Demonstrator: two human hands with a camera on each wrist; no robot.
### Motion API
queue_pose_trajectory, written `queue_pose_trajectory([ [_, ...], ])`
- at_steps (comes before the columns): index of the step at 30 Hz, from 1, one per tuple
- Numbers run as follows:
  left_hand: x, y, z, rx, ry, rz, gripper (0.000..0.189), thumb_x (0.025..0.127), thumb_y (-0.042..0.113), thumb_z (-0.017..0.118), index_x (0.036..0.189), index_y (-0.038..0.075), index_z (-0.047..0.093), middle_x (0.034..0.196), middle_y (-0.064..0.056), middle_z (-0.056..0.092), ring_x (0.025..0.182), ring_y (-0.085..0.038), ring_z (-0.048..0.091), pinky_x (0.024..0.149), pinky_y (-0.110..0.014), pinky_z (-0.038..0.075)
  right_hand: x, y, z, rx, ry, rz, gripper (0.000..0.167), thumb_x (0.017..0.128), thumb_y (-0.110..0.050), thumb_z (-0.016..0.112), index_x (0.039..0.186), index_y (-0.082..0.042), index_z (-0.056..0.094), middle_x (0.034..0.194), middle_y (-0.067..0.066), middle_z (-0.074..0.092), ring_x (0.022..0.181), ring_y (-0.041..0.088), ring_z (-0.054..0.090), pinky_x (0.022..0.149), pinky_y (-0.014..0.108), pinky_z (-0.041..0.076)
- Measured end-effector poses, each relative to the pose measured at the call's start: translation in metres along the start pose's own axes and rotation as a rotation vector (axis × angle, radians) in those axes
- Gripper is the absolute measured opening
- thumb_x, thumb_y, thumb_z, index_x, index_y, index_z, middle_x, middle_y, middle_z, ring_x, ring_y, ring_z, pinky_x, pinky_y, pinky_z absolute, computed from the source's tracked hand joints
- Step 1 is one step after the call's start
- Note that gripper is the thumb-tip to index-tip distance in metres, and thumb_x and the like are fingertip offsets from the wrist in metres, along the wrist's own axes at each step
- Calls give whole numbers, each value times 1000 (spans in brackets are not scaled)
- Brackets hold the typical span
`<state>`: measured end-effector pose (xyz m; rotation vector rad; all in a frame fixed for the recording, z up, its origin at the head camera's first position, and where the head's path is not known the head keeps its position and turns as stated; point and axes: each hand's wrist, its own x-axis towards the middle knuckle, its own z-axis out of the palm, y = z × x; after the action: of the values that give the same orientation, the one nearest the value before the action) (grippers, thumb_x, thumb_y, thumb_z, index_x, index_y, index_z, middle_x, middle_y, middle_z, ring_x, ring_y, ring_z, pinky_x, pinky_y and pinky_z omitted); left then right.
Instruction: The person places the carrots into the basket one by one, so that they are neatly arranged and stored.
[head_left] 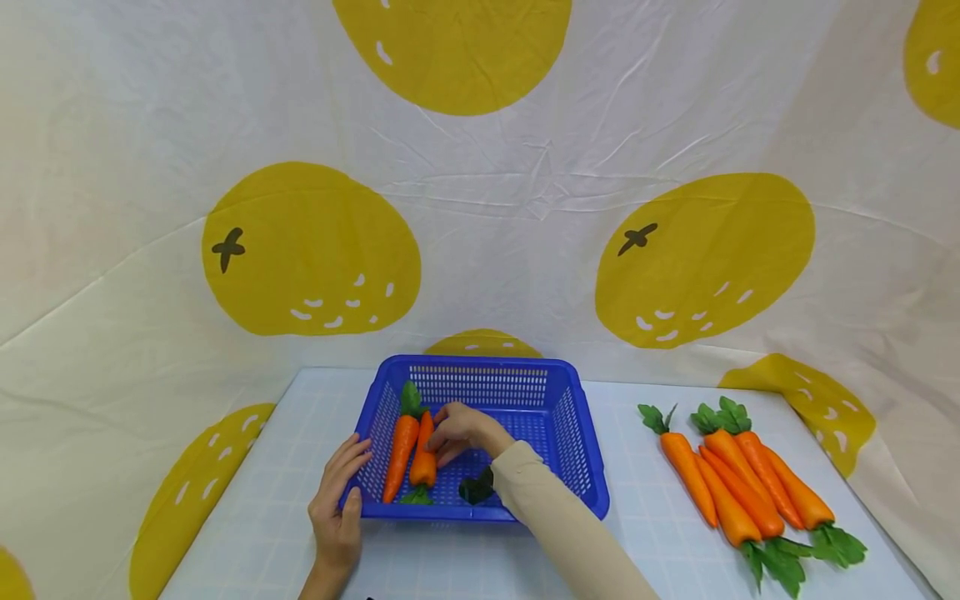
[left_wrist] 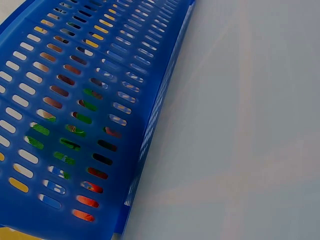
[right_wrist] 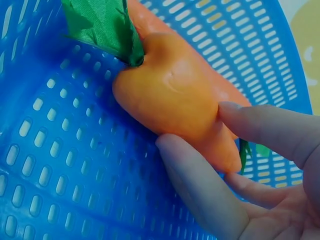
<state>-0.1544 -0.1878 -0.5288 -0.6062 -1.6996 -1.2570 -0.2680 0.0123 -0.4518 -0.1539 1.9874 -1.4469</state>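
A blue plastic basket (head_left: pixel 480 510) with slotted walls stands on the table. Inside, along its left wall, lies one orange carrot (head_left: pixel 401 454) with its green leaves toward the back. Beside it is a second carrot (right_wrist: pixel 170 90), its leafy top facing the front. My right hand (head_left: pixel 461 433) reaches into the basket and pinches this second carrot between thumb and fingers near its narrow end. At the basket's left side, my left hand (head_left: pixel 337 492) rests against the rim with fingers extended. The left wrist view shows the basket's slotted wall (left_wrist: pixel 75 120) but not the hand.
On the right of the table (head_left: pixel 630 533) lies a group of several carrots (head_left: pixel 738 483), leaves pointing both ways. A white cloth (head_left: pixel 495 250) with yellow fruit prints hangs behind the table. Beside the right cuff shows a small dark thing (head_left: pixel 477 487).
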Motion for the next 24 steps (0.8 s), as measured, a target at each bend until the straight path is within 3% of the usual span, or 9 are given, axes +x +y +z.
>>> queue_pose_trajectory([
  [14, -1, 3, -1, 18, -19, -41, 39, 84, -6, 43, 117, -13, 64, 125, -30, 61, 132, -40, 47, 115, -30, 32, -1, 0, 0, -8, -32, 27, 55, 84, 5, 71, 131, 10, 43, 87, 19, 69, 75, 33, 73, 74, 43, 60],
  [24, 1, 1, 0, -18, -4, 8, 39, 82, -8, 41, 114, -16, 63, 122, -33, 60, 130, -43, 46, 116, -34, 32, 0, 1, 2, 19, -38, 15, 63, 83, 8, 70, 137, 11, 38, 88, 20, 68, 73, 29, 72, 72, 40, 60],
])
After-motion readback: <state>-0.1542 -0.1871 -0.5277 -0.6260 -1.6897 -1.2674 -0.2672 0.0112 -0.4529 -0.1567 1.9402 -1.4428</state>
